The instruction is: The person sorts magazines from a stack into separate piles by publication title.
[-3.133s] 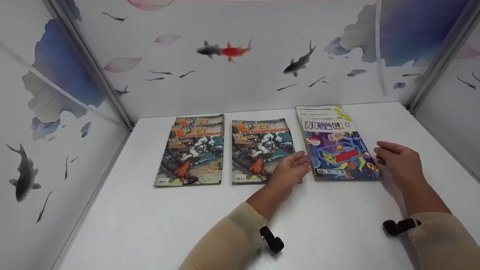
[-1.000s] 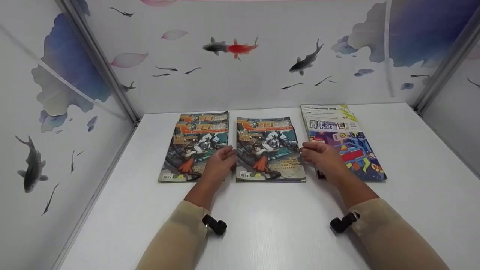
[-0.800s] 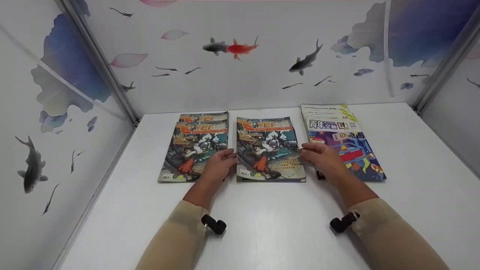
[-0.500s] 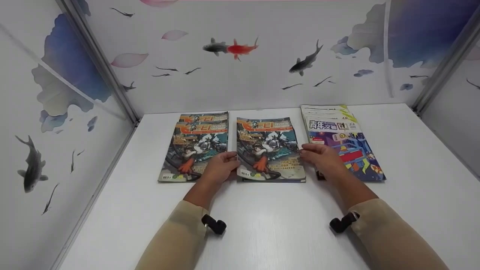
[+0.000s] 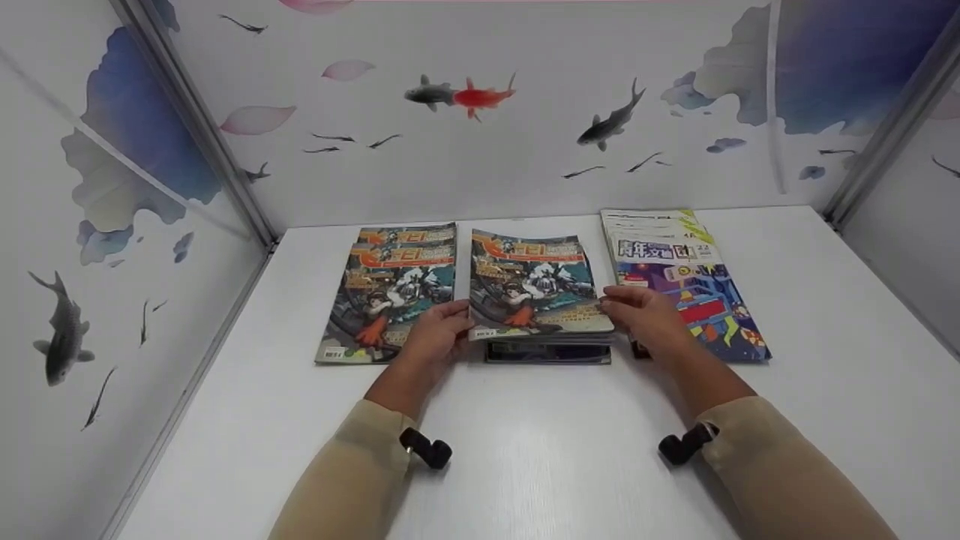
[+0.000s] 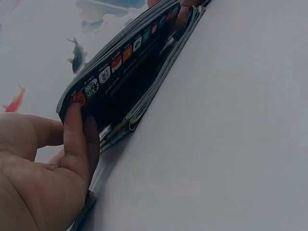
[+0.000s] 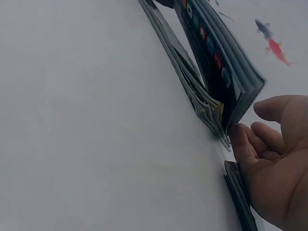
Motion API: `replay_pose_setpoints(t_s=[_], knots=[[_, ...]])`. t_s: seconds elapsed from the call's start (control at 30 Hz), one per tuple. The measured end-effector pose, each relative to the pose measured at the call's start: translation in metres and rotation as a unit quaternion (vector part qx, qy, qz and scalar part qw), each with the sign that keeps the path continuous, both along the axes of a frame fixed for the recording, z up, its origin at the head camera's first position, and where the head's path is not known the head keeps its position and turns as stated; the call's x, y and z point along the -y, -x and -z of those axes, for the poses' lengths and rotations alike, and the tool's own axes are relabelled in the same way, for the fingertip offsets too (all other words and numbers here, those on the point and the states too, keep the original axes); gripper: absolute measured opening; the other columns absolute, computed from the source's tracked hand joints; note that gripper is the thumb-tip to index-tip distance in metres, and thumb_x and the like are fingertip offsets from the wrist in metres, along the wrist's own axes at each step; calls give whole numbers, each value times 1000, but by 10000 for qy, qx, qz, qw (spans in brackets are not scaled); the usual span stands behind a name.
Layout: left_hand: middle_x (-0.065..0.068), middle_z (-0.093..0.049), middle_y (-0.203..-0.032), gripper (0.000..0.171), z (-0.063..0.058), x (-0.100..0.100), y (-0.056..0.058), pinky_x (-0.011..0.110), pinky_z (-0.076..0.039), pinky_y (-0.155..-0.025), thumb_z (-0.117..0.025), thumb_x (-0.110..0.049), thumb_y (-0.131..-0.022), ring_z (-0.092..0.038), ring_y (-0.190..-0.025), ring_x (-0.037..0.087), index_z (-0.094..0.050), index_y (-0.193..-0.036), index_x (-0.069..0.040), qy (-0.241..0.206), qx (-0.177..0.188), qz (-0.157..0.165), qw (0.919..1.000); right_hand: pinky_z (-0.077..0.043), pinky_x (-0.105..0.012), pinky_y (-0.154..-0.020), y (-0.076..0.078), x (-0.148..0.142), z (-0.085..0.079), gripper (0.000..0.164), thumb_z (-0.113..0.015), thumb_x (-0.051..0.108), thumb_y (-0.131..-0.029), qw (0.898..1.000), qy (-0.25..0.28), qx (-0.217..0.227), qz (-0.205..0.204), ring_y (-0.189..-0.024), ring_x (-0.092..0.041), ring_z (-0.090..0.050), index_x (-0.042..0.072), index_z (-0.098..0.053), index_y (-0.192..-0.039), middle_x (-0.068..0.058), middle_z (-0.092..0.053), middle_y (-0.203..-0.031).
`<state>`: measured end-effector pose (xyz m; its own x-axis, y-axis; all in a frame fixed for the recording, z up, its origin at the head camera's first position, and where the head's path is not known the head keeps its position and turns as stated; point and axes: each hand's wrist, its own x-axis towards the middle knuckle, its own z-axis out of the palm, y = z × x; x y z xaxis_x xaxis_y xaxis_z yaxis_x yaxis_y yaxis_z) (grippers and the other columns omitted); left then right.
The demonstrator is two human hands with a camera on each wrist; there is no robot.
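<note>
In the head view, the middle pile's upper magazines point(image 5: 536, 281), with a comic-style cover, are tilted, their near edge raised off the magazines below point(image 5: 551, 352). My left hand point(image 5: 439, 330) pinches their left edge; the left wrist view shows fingers under the dark back cover point(image 6: 127, 77), which bears a row of icons. At the opposite edge is my right hand point(image 5: 649, 319). Its curled fingertips point(image 7: 237, 132) support the lower corner from beneath in the right wrist view, while the thumb stays beside the edge. How many magazines are lifted is unclear.
Left of the middle pile lie overlapping magazines point(image 5: 382, 307) with the same cover. A fanned pile with a blue-purple cover point(image 5: 697, 292) lies to the right, partly under my right hand. White walls with painted fish point(image 5: 484, 97) enclose the white table point(image 5: 540, 450).
Both hands came to either side of the middle pile from further right. Over the last half second the upper magazines' near edge has risen, exposing those beneath.
</note>
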<state>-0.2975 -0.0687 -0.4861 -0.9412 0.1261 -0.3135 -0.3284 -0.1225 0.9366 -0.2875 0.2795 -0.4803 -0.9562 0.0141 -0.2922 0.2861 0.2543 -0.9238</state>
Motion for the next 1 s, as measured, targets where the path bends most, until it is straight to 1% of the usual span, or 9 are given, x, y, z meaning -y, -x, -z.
replay_pose_setpoints(t_s=[0.1,0.17,0.23,0.33,0.43,0.53,0.7,0.9,1.0], knots=[[8,-70,-133,47,-1,-2,1,23,-47,-62,-61,-1,-104,-59,-77,10,-59,-150,-6,-179,44,-127,9997,-56,-28,-106,0,0,-1,57,-67,45,-105,9999,-91,-75,44,-131,-22,-62,20,-57,-156,-7,-64,-153],[11,-67,-141,48,-2,-3,2,23,-49,-64,-61,0,-103,-61,-81,10,-59,-150,-6,-255,30,-170,9995,-57,-23,-98,0,-1,-2,59,-68,47,-105,9999,-91,-109,93,-127,-21,-61,20,-57,-156,-7,-64,-152],[12,-64,-146,49,-3,-3,2,23,-49,-66,-61,1,-103,-61,-83,10,-58,-151,-6,-355,11,-210,9991,-56,-21,-93,0,0,-4,61,-68,46,-104,9998,9,-135,148,-125,-19,-61,19,-56,-157,-9,-63,-153],[12,-60,-149,50,-3,-3,2,22,-50,-67,-59,2,-104,-61,-86,10,-55,-153,-5,-489,-62,-242,9985,-57,-19,-94,-1,2,-7,62,-69,40,-105,9985,490,-18,248,-124,-18,-62,17,-53,-160,-9,-60,-155],[12,-58,-149,50,-2,0,1,21,-49,-68,-57,3,-105,-61,-89,9,-54,-154,-4,-621,-121,-281,9976,-59,-21,-98,-4,7,-10,58,-68,32,-106,9924,1168,249,286,-124,-17,-65,17,-52,-160,-9,-59,-156],[12,-58,-152,50,-1,6,-2,22,-48,-68,-57,0,-105,-60,-88,9,-54,-154,-6,-534,-165,-254,9981,-60,-22,-99,-8,13,-13,52,-65,27,-108,9869,1530,458,226,-122,-15,-67,18,-54,-158,-7,-61,-153],[10,-51,-160,52,1,26,-9,25,-47,-70,-57,-3,-107,-58,-85,9,-50,-159,-8,-294,-178,-141,9993,-60,-23,-97,-12,30,-12,47,-61,24,-110,9895,1414,302,28,-118,-18,-66,16,-57,-156,-7,-64,-148],[7,-54,-144,52,3,66,-17,21,-49,-69,-55,0,-107,-57,-85,7,-49,-159,-6,-207,-274,-380,9987,-61,-28,-97,-11,70,-10,46,-64,18,-109,9890,1469,89,-138,-117,-19,-67,15,-59,-154,-9,-66,-141],[5,-55,-141,51,3,88,-25,20,-51,-72,-54,-1,-108,-59,-93,6,-49,-158,-6,56,-283,-460,9985,-62,-30,-95,-13,93,-9,45,-66,14,-107,9869,1594,23,-238,-114,-18,-71,13,-61,-152,-9,-70,-135]])
